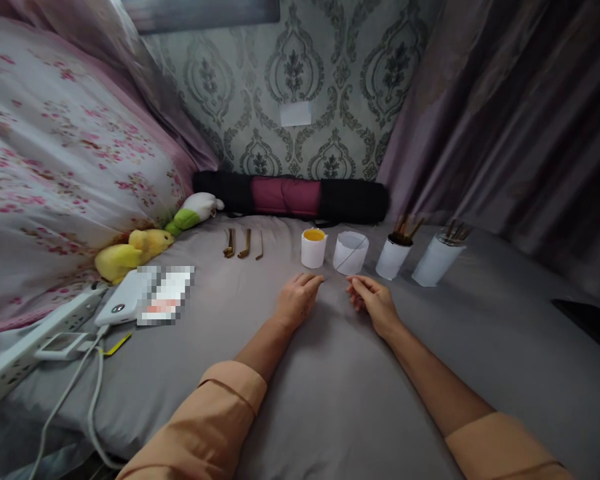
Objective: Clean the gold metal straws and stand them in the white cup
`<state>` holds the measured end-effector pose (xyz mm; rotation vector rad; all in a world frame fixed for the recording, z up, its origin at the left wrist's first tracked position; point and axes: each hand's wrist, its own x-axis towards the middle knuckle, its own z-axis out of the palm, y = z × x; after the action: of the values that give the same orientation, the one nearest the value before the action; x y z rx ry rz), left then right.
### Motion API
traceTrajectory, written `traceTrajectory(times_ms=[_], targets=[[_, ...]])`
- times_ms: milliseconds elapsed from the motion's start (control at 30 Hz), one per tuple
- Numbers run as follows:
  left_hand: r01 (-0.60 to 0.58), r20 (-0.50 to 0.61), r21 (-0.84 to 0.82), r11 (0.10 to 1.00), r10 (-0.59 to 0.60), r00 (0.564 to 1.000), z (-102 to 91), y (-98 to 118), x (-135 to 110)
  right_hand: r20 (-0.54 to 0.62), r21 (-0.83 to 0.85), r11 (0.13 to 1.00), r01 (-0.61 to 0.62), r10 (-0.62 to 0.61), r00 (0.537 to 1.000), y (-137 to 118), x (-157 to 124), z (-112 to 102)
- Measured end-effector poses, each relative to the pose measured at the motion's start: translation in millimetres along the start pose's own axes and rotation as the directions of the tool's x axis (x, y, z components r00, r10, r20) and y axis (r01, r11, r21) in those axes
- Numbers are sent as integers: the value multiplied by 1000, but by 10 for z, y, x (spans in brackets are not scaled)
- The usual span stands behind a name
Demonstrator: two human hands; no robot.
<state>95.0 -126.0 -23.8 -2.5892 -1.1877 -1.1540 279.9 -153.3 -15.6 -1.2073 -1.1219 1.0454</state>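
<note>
Both my hands are over the grey sheet, close together, in front of a row of white cups. My left hand is closed in a pinch, with a tiny dark tip at its fingers that I cannot identify. My right hand also pinches, thumb against forefinger; what it holds, if anything, is too small to name. Just beyond them stands a wide white cup, a thin dark line slanting across it. To its left is a white cup with a yellow inside. On the right, a white cup and a paper-wrapped jar hold thin brown sticks.
Brownish bent pieces lie in three groups at left. Beyond are plush toys and a black and maroon roll. A power bank, power strip and cables occupy the left; a dark flat object lies far right.
</note>
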Motion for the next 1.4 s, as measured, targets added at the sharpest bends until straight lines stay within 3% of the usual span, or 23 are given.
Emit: traceTrajectory(times_ms=[233, 967, 1400], targets=[[-79, 60, 76, 994, 74, 995, -26, 13, 6, 13, 55, 998, -19, 19, 1000, -19, -8, 9], [-156, 200, 99, 983, 134, 970, -35, 27, 4, 33, 126, 992, -31, 27, 999, 2, 3, 10], [-27, 160, -51, 998, 35, 987, -5, 27, 1, 11, 138, 989, -44, 43, 999, 45, 30, 9]])
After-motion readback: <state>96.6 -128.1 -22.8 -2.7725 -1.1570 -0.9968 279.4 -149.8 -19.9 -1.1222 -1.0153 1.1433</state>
